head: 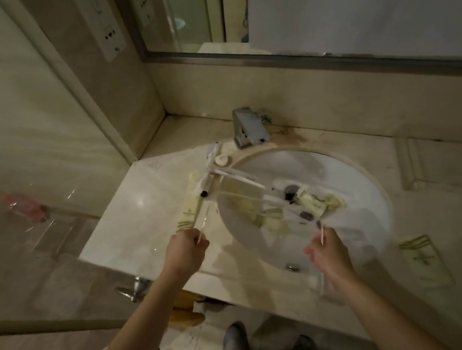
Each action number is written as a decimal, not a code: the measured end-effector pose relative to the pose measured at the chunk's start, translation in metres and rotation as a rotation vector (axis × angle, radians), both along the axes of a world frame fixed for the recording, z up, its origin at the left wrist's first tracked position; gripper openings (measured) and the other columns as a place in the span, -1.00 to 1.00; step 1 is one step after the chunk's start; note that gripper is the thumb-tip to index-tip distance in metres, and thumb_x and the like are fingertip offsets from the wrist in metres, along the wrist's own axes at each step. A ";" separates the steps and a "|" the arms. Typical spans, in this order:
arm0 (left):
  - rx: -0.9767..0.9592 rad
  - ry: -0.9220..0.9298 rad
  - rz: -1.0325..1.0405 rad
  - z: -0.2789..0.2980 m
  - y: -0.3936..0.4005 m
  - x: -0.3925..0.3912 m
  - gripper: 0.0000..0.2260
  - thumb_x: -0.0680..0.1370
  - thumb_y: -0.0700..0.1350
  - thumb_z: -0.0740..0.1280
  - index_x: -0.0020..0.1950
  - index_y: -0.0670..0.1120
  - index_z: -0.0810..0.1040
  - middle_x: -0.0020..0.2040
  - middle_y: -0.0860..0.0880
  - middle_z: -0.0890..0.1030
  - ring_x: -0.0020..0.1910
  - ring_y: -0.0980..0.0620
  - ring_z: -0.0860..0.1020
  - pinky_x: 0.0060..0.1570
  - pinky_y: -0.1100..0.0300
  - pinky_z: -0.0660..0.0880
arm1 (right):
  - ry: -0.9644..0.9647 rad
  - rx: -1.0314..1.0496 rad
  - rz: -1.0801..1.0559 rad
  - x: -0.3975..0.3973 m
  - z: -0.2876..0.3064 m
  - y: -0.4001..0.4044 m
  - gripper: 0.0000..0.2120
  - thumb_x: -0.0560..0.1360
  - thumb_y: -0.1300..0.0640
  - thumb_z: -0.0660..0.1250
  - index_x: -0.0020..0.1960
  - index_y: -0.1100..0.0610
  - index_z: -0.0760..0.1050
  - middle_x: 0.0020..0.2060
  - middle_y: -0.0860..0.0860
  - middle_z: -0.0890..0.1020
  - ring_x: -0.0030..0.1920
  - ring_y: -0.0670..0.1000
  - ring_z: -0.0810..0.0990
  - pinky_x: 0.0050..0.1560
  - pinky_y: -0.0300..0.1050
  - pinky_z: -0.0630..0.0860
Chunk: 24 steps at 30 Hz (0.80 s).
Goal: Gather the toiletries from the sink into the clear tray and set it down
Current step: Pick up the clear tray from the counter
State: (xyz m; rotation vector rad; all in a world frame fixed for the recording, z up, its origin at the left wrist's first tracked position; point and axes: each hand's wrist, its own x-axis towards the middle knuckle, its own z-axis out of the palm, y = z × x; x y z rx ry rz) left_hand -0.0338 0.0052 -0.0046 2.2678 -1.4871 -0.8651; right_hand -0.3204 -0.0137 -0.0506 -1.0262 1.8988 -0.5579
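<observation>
From the head view, both my hands hold the clear tray (255, 200) over the sink (355, 189): left hand (185, 253) clamped at its seven o'clock edge, right hand (329, 252) at five. Toiletries (310, 203) lie inside; next I judge it goes down level on the table (131, 223).

No writing can be read. The packet (425, 262) on the counter right of the sink (369, 187) carries a green emblem and lines, and the tubes (310, 201) in the sink have markings, all too blurred.
</observation>
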 end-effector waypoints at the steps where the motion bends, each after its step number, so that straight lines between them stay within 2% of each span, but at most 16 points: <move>1: 0.023 -0.003 -0.038 -0.004 0.000 -0.006 -0.89 0.49 -0.16 0.34 -0.22 -0.12 0.61 -0.21 -0.14 0.67 -0.20 -0.12 0.66 -0.13 -0.04 0.62 | 0.046 0.019 -0.003 -0.009 -0.006 0.007 -0.93 0.49 0.15 0.17 -0.16 0.06 0.38 -0.24 0.08 0.64 -0.22 0.14 0.61 -0.09 0.12 0.59; 5: 0.157 -0.031 -0.168 -0.016 0.003 -0.026 -0.90 0.48 -0.15 0.37 -0.16 -0.15 0.63 -0.22 -0.10 0.67 -0.21 -0.06 0.66 -0.10 -0.01 0.63 | 0.173 0.062 -0.006 -0.034 -0.023 0.031 -0.88 0.48 0.12 0.21 -0.21 0.12 0.36 -0.28 0.15 0.59 -0.25 0.20 0.58 -0.18 0.11 0.58; 8: 0.228 -0.048 -0.221 -0.021 0.004 -0.037 -0.89 0.47 -0.15 0.37 -0.17 -0.18 0.64 -0.27 -0.09 0.69 -0.24 -0.02 0.67 -0.11 0.04 0.63 | 0.206 0.040 -0.009 -0.042 -0.014 0.042 -0.85 0.49 0.16 0.22 -0.23 0.17 0.32 -0.34 0.16 0.51 -0.30 0.20 0.51 -0.31 0.00 0.42; 11: 0.251 -0.067 -0.248 -0.023 0.004 -0.045 -0.90 0.46 -0.15 0.38 -0.19 -0.16 0.64 -0.30 -0.06 0.69 -0.27 0.02 0.67 -0.11 0.09 0.63 | 0.231 0.019 -0.039 -0.050 -0.007 0.047 -0.76 0.45 0.24 0.25 -0.35 0.14 0.27 -0.43 0.09 0.42 -0.40 0.10 0.41 -0.41 -0.10 0.27; 15: 0.313 -0.112 -0.312 -0.028 0.000 -0.051 -0.88 0.44 -0.10 0.41 -0.15 -0.14 0.65 -0.23 -0.07 0.70 -0.20 0.00 0.67 -0.07 0.08 0.62 | 0.255 0.035 -0.043 -0.058 -0.002 0.053 -0.71 0.45 0.28 0.27 -0.41 0.10 0.31 -0.44 0.03 0.44 -0.42 -0.04 0.40 -0.45 -0.20 0.28; 20: 0.389 -0.193 -0.407 -0.029 -0.007 -0.056 -0.84 0.45 0.00 0.42 -0.19 -0.08 0.59 -0.21 -0.04 0.68 -0.20 0.02 0.65 -0.07 0.13 0.61 | 0.279 0.048 -0.047 -0.062 -0.004 0.057 -0.79 0.45 0.22 0.30 -0.35 0.07 0.41 -0.39 0.01 0.52 -0.36 -0.03 0.48 -0.37 -0.17 0.35; 23: 0.403 -0.271 -0.444 -0.020 -0.018 -0.060 -0.70 0.48 0.15 0.34 -0.23 -0.09 0.55 -0.34 0.02 0.62 -0.35 0.10 0.61 -0.23 0.21 0.59 | 0.298 0.032 -0.094 -0.063 0.000 0.054 -0.91 0.44 0.17 0.35 -0.19 0.13 0.45 -0.25 0.02 0.55 -0.32 -0.05 0.49 -0.39 -0.20 0.35; 24: 0.351 -0.316 -0.445 -0.015 -0.023 -0.063 -0.66 0.49 0.18 0.31 -0.26 -0.08 0.52 -0.36 0.04 0.59 -0.37 0.11 0.58 -0.31 0.23 0.54 | 0.304 0.018 -0.126 -0.063 0.002 0.052 -0.87 0.43 0.15 0.37 -0.12 0.14 0.42 -0.17 0.02 0.52 -0.30 -0.04 0.48 -0.40 -0.21 0.33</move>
